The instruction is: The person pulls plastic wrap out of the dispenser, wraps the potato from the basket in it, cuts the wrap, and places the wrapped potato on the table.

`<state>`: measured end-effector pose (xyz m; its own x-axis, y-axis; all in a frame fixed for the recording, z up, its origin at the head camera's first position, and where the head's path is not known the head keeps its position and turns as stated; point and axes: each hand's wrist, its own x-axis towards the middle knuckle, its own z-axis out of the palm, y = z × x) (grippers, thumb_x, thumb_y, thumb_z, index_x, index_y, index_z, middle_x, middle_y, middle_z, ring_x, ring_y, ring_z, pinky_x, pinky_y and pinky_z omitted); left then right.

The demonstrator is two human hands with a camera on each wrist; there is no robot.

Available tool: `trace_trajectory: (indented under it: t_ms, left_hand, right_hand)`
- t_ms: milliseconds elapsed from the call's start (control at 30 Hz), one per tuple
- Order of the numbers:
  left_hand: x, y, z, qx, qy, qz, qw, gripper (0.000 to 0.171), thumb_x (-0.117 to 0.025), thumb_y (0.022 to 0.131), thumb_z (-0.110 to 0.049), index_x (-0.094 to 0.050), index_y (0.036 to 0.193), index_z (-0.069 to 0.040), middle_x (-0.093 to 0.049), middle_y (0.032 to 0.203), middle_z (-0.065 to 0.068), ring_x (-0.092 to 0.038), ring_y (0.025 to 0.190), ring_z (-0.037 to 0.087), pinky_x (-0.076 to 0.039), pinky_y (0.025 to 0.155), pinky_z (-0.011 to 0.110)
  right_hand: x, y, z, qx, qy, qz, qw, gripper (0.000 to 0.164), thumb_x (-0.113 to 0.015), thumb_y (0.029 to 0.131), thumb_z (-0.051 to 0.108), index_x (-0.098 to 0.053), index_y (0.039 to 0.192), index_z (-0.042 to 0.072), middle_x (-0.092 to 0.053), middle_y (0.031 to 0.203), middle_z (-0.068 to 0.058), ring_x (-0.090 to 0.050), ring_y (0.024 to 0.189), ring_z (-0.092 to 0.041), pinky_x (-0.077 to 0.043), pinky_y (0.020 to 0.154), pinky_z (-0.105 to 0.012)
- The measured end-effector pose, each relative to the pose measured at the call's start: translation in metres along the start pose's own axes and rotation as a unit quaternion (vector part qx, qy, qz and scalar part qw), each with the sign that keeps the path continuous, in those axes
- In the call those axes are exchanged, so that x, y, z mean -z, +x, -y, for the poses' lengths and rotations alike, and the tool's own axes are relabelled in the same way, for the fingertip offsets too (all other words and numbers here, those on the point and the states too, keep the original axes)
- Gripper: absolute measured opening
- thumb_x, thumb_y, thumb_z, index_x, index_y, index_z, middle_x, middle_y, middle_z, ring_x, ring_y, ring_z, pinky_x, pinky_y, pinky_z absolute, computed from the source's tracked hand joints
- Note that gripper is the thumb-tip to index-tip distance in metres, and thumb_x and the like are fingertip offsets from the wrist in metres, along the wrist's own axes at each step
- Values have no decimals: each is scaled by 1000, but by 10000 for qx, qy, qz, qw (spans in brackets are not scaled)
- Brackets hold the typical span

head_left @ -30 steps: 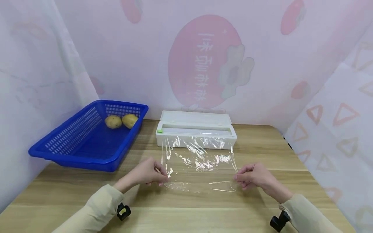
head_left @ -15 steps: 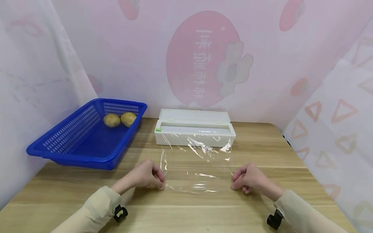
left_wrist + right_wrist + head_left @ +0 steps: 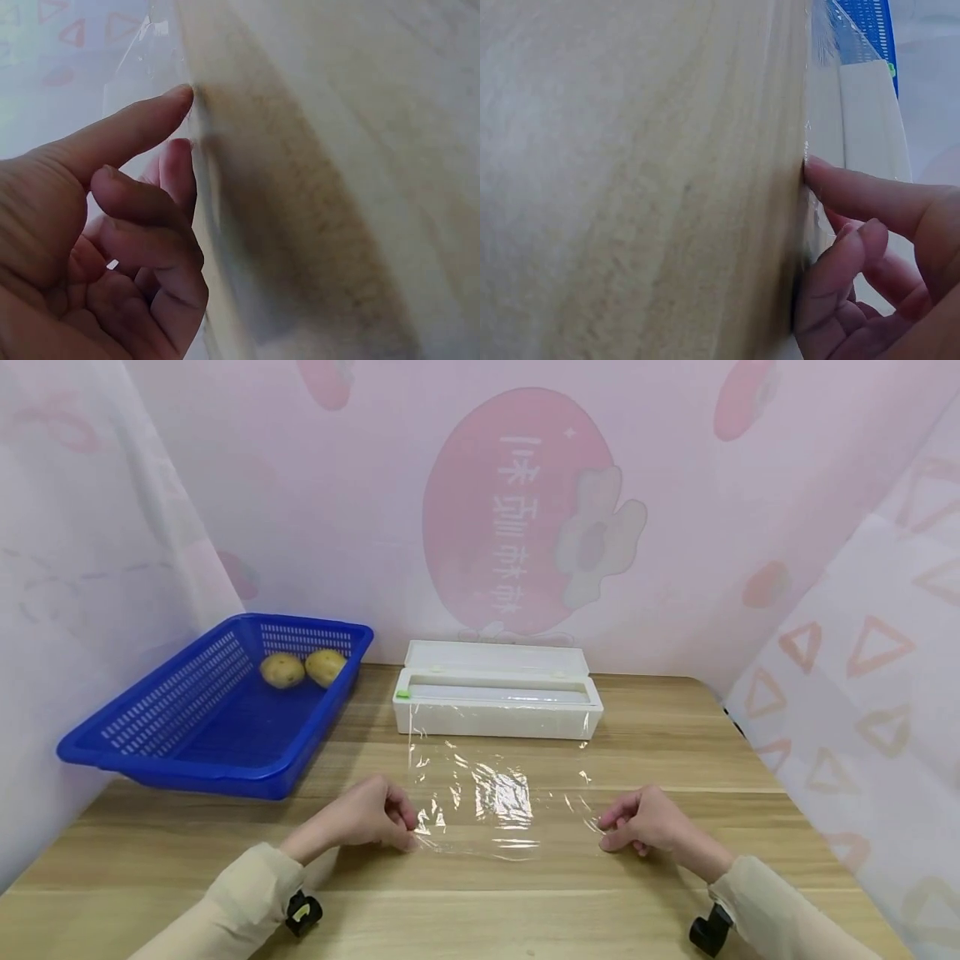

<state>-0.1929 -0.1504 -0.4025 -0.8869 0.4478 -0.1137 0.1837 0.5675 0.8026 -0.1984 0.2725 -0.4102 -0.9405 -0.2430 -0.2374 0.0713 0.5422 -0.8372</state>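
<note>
A clear sheet of cling film [image 3: 502, 797] stretches from a white dispenser box [image 3: 498, 720] toward me over the wooden table. My left hand [image 3: 375, 814] pinches its near left corner between thumb and fingers. At the near right corner, my right hand [image 3: 648, 827] pinches the film the same way. The left wrist view has the left thumb [image 3: 142, 124] right at the film's edge, low over the wood. In the right wrist view the right thumb [image 3: 870, 195] lies along the other edge. The box's lid [image 3: 495, 656] is tipped back, and a roll shows inside.
A blue plastic basket [image 3: 202, 772] stands at the back left, holding two potatoes [image 3: 282, 670]. On the box's left end is a small green slider [image 3: 403, 694]. A printed curtain [image 3: 675, 527] hangs behind the wooden table [image 3: 480, 910].
Both hands have come slightly lower and nearer to me, still pinching the film. The sheet now lies flatter, with fewer creases near the box. The box and basket have stayed put.
</note>
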Motion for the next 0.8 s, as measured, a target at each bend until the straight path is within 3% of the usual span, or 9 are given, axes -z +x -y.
trace_trajectory:
  t_ms: [167, 300, 500, 633, 800]
  left_hand:
    - [9, 4, -3, -241, 149, -244, 9993, 14, -81, 81, -18, -72, 79, -8, -65, 70, 1, -56, 62, 14, -46, 52, 25]
    - [19, 7, -13, -184, 388, -508, 9978, 20, -75, 88, -27, -73, 80, -8, -64, 70, 2, -56, 60, 16, -45, 52, 28]
    - [35, 19, -37, -71, 587, -822, 9949, 25, -70, 92, -34, -72, 76, -14, -64, 69, 0, -54, 56, 15, -41, 49, 28]
    - [44, 26, -54, -322, 674, -896, 9932, 28, -70, 92, -36, -71, 74, -16, -61, 65, -2, -54, 54, 15, -38, 46, 27]
    - [53, 35, -70, -415, 703, -897, 9926, 25, -70, 92, -33, -71, 75, -15, -62, 65, 1, -54, 55, 16, -39, 47, 27]
  right_hand:
    - [3, 1, 1, -44, -155, 140, 9998, 27, -90, 66, 5, -74, 87, 2, -56, 59, -1, -44, 45, -9, -40, 43, -21]
    - [3, 0, 2, -108, -168, 124, 9997, 26, -90, 65, 3, -74, 86, 2, -55, 58, -1, -44, 44, -9, -40, 43, -21]
    - [0, -2, 7, -89, 36, 60, 9999, 27, -89, 68, 7, -75, 91, 1, -57, 60, -1, -43, 45, -9, -39, 44, -22]
    - [-4, 0, 7, -35, 323, -37, 9995, 28, -88, 72, 11, -76, 95, 2, -61, 62, -2, -43, 46, -9, -39, 44, -22]
    - [-15, 3, 3, 37, 345, -331, 9989, 25, -88, 68, 4, -76, 89, 1, -51, 52, 1, -40, 40, -8, -36, 40, -20]
